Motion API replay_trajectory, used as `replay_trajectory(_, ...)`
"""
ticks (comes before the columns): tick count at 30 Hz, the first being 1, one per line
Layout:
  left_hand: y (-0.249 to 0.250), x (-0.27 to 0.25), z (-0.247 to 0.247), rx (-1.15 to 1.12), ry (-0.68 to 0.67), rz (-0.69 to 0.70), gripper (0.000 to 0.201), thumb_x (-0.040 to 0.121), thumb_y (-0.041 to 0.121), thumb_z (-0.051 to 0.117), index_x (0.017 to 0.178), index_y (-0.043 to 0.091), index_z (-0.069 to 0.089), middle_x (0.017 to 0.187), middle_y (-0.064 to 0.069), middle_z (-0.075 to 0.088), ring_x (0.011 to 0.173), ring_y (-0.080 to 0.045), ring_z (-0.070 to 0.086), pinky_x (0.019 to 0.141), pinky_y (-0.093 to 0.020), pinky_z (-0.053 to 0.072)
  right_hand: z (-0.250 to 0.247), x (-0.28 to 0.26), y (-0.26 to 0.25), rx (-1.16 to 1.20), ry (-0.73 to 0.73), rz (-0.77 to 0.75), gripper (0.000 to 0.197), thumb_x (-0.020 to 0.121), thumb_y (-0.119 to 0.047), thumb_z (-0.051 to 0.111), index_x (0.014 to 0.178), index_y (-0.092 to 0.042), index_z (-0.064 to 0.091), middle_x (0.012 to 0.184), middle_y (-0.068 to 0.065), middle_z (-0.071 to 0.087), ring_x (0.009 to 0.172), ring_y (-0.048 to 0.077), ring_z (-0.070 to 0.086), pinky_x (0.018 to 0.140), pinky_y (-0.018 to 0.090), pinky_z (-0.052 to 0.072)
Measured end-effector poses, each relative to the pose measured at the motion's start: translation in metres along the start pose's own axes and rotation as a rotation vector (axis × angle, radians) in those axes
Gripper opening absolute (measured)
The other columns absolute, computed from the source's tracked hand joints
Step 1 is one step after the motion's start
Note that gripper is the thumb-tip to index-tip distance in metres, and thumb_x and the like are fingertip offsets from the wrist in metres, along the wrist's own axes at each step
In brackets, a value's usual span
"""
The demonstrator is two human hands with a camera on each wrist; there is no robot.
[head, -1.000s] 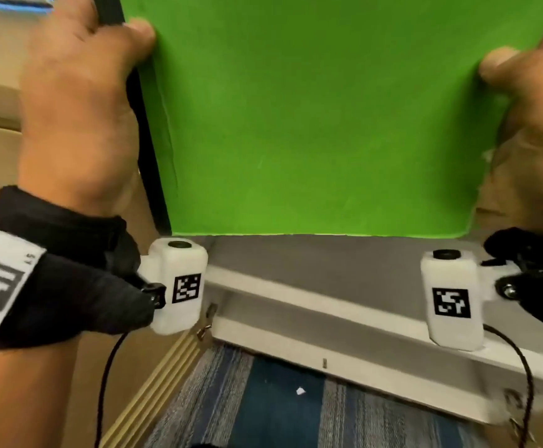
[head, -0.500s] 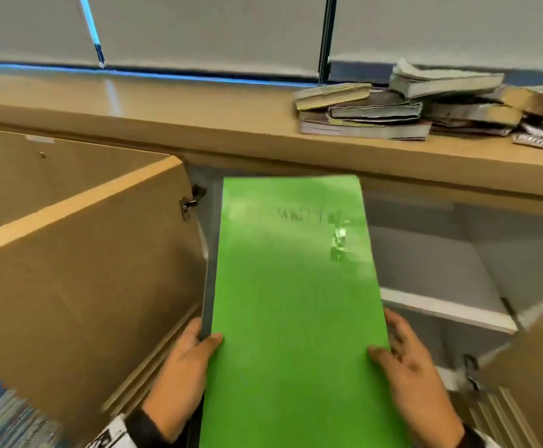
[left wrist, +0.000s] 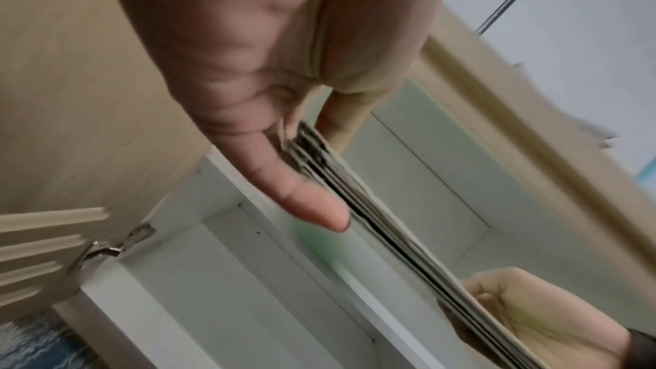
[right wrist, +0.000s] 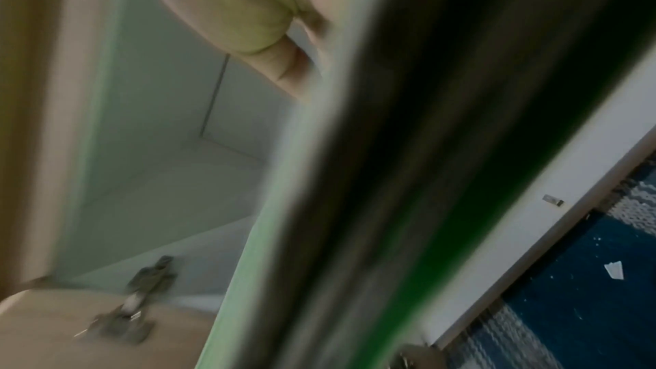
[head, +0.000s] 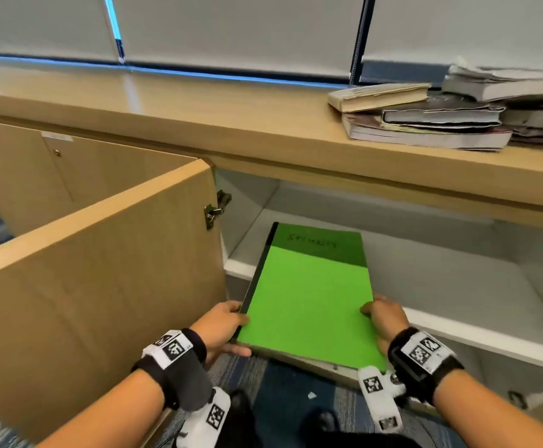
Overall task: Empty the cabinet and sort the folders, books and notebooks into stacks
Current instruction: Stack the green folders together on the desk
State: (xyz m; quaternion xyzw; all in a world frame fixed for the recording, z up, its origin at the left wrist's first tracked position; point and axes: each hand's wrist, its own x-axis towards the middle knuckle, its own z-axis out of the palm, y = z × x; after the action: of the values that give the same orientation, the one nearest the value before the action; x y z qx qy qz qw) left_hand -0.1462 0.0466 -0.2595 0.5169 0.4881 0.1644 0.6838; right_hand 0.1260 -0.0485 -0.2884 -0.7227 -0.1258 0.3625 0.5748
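Observation:
A green-covered book (head: 309, 295) with a black spine and a handwritten title is held flat in front of the open cabinet, its far end over the white shelf (head: 441, 279). My left hand (head: 231, 331) grips its near left corner, thumb on top and fingers beneath. My right hand (head: 380, 318) grips the right edge the same way. In the left wrist view the book's layered page edges (left wrist: 373, 206) run between my left thumb (left wrist: 302, 201) and my right hand (left wrist: 532, 319). The right wrist view shows the book's edge (right wrist: 390, 178) as a blur.
The cabinet's left door (head: 102, 270) stands open beside my left arm. On the wooden countertop (head: 199, 114) above, at the right, lie stacks of worn books (head: 425, 124). Blue carpet (head: 289, 392) lies below, and the right door's edge shows at the lower right.
The green book filled the view a second ago. It has since moved down and away, flat toward the cabinet opening. Both hands kept hold of it.

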Motion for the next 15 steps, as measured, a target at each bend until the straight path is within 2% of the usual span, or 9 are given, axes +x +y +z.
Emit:
replay_trajectory(2,0.005,0.024,-0.003,-0.014,0.031,-0.026,0.022,0.099,-0.003,0.039,0.108,0.015,0.046,0.089,-0.004,0.057,0.062,-0.022,0.063,0.045,-0.028,0.055,0.015,0.042,0.0,-0.077,0.069,0.028,0.018,0.084,0.011,0.05,0.096,0.006,0.063,0.086,0.016,0.062,0.082,0.031,0.058,0.08,0.045,0.051)
replay_trajectory(4,0.005,0.054,-0.008,-0.036,0.065,-0.039,0.038,0.097,-0.008,0.038,0.131,0.01,0.04,0.087,-0.011,0.054,0.061,-0.022,0.059,0.045,-0.028,0.055,0.03,0.087,0.003,-0.184,0.096,0.056,0.015,0.082,0.006,0.054,0.094,0.008,0.063,0.086,0.016,0.062,0.085,0.033,0.061,0.083,0.048,0.052)
replay_trajectory(6,0.003,0.083,-0.01,-0.055,0.104,-0.057,0.05,0.096,-0.009,0.037,0.144,0.004,0.029,0.088,-0.013,0.052,0.068,-0.024,0.06,0.048,-0.029,0.056,0.044,0.126,0.006,-0.298,0.098,0.06,0.019,0.083,0.003,0.054,0.098,0.01,0.063,0.091,0.019,0.063,0.087,0.035,0.062,0.085,0.048,0.052)
replay_trajectory(7,0.003,0.095,-0.009,-0.059,0.121,-0.065,0.052,0.097,-0.009,0.037,0.146,0.003,0.026,0.09,-0.011,0.052,0.074,-0.025,0.06,0.053,-0.03,0.057,0.05,0.142,0.007,-0.367,0.098,0.046,0.02,0.085,0.002,0.053,0.1,0.009,0.063,0.096,0.02,0.064,0.088,0.034,0.062,0.083,0.044,0.052)
replay_trajectory(9,0.003,0.116,-0.007,-0.065,0.138,-0.071,0.054,0.097,-0.007,0.039,0.148,0.002,0.024,0.09,-0.008,0.052,0.087,-0.025,0.058,0.067,-0.032,0.055,0.063,0.166,0.002,-0.517,0.044,0.061,0.025,0.092,-0.003,0.047,0.111,0.007,0.06,0.118,0.023,0.061,0.103,0.033,0.059,0.072,0.027,0.05)
replay_trajectory(10,0.004,0.126,-0.006,-0.061,0.139,-0.066,0.055,0.096,-0.006,0.041,0.148,0.002,0.024,0.09,-0.008,0.053,0.089,-0.023,0.056,0.072,-0.031,0.053,0.07,0.175,-0.002,-0.551,0.013,0.069,0.033,0.096,-0.006,0.043,0.124,0.007,0.055,0.13,0.021,0.056,0.114,0.033,0.056,0.075,0.022,0.05)
replay_trajectory(12,0.009,0.14,-0.003,-0.029,0.126,-0.046,0.059,0.094,-0.006,0.046,0.149,0.001,0.024,0.105,-0.013,0.057,0.093,-0.019,0.055,0.076,-0.029,0.051,0.08,0.188,-0.013,-0.585,-0.012,0.03,0.038,0.098,-0.008,0.043,0.132,0.005,0.05,0.136,0.022,0.052,0.124,0.033,0.052,0.09,0.028,0.046)
replay_trajectory(14,0.012,0.157,-0.003,0.013,0.121,-0.027,0.064,0.094,-0.003,0.051,0.151,0.003,0.022,0.139,-0.018,0.046,0.112,-0.023,0.053,0.086,-0.033,0.05,0.094,0.199,-0.023,-0.663,0.022,-0.035,0.035,0.097,-0.004,0.045,0.128,0.009,0.055,0.133,0.025,0.055,0.122,0.036,0.053,0.091,0.032,0.042)
replay_trajectory(15,0.014,0.165,-0.003,0.035,0.104,-0.019,0.066,0.094,-0.001,0.053,0.151,0.005,0.021,0.148,-0.016,0.038,0.119,-0.023,0.051,0.093,-0.034,0.047,0.101,0.206,-0.026,-0.691,0.031,-0.052,0.033,0.096,-0.002,0.045,0.125,0.011,0.056,0.132,0.026,0.055,0.121,0.037,0.053,0.087,0.033,0.041)
